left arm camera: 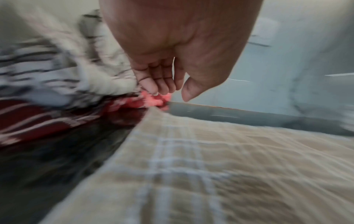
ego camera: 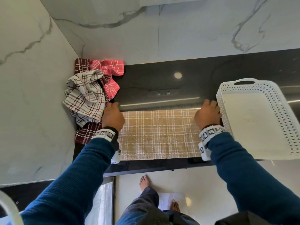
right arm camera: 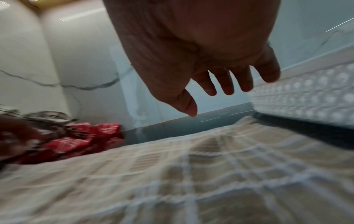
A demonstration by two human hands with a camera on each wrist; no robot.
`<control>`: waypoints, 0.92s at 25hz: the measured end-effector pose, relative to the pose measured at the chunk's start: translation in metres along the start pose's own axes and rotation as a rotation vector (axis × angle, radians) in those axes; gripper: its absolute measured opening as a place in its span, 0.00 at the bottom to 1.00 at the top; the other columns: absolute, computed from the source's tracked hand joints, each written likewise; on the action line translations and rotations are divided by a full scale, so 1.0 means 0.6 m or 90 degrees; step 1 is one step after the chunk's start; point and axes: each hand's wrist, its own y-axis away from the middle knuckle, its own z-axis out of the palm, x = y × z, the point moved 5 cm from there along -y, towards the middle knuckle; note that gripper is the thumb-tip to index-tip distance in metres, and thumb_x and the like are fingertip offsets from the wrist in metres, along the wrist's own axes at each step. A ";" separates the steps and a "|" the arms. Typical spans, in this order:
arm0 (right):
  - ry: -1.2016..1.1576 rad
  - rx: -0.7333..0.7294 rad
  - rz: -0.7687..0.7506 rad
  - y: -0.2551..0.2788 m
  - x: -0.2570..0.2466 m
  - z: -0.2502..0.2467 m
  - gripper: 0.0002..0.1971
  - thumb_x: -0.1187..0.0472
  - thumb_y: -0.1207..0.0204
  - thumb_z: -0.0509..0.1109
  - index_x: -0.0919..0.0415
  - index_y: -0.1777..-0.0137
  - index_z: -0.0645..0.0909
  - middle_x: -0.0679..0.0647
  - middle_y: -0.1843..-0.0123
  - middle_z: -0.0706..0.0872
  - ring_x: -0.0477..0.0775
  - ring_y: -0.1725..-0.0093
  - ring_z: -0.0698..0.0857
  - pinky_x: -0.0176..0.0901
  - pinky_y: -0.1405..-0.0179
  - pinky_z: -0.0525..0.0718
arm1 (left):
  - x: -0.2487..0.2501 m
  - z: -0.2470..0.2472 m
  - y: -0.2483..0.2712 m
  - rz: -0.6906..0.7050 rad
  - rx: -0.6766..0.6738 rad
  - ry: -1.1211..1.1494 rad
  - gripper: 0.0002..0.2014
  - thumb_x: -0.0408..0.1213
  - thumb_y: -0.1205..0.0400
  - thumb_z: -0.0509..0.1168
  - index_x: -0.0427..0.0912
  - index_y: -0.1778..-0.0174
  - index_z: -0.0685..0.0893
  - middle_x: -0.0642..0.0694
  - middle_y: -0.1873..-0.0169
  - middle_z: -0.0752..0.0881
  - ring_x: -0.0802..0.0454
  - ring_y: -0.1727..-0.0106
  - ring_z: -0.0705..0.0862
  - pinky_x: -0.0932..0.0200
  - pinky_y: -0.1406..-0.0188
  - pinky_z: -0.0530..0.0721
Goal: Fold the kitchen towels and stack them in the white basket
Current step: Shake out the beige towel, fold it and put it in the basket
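Note:
A beige plaid towel (ego camera: 159, 135) lies flat on the dark counter (ego camera: 162, 82), its long side running left to right. My left hand (ego camera: 112, 116) hovers over its far left corner and my right hand (ego camera: 208, 112) over its far right corner. In the left wrist view the left hand (left arm camera: 170, 94) hangs above the beige towel (left arm camera: 210, 166) with relaxed fingers and holds nothing. The right wrist view shows the right hand (right arm camera: 208, 103) with spread fingers above the towel (right arm camera: 191, 174), also holding nothing. The white perforated basket (ego camera: 243, 120) stands right of the towel with nothing in it.
A loose pile sits in the left corner: a white-and-brown checked towel (ego camera: 86, 96), a pink-red towel (ego camera: 108, 69) and a maroon towel (ego camera: 86, 134). Marble walls close the back and left. The basket wall (right arm camera: 306, 97) is close beside my right hand.

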 end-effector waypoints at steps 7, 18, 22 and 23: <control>0.055 -0.330 -0.285 0.144 -0.136 0.129 0.38 0.41 0.11 0.52 0.51 0.09 0.38 0.55 0.09 0.33 0.64 0.10 0.36 0.75 0.14 0.42 | 0.159 0.139 0.098 0.312 -0.258 -0.143 0.32 0.51 0.08 0.48 0.47 0.09 0.46 0.45 0.10 0.41 0.42 0.09 0.41 0.39 0.11 0.47; 0.143 -0.294 -0.158 0.120 0.005 0.093 0.40 0.36 0.12 0.43 0.55 0.10 0.30 0.59 0.11 0.26 0.66 0.11 0.32 0.75 0.14 0.40 | 0.010 0.083 0.139 0.161 -0.268 -0.256 0.35 0.56 0.09 0.40 0.45 0.11 0.34 0.43 0.13 0.29 0.43 0.11 0.32 0.38 0.11 0.39; 0.089 -0.327 -0.311 0.242 -0.105 0.123 0.37 0.44 0.10 0.48 0.55 0.10 0.34 0.58 0.10 0.30 0.65 0.10 0.34 0.73 0.13 0.41 | 0.132 0.127 0.202 0.285 -0.252 -0.176 0.34 0.54 0.08 0.45 0.46 0.09 0.40 0.45 0.11 0.35 0.44 0.10 0.37 0.41 0.11 0.40; 0.084 -0.335 -0.332 0.262 -0.114 0.136 0.37 0.44 0.10 0.48 0.55 0.09 0.35 0.58 0.09 0.31 0.64 0.10 0.34 0.73 0.13 0.41 | 0.126 0.141 0.214 0.287 -0.251 -0.188 0.34 0.56 0.09 0.44 0.47 0.09 0.41 0.44 0.10 0.36 0.43 0.10 0.38 0.41 0.12 0.40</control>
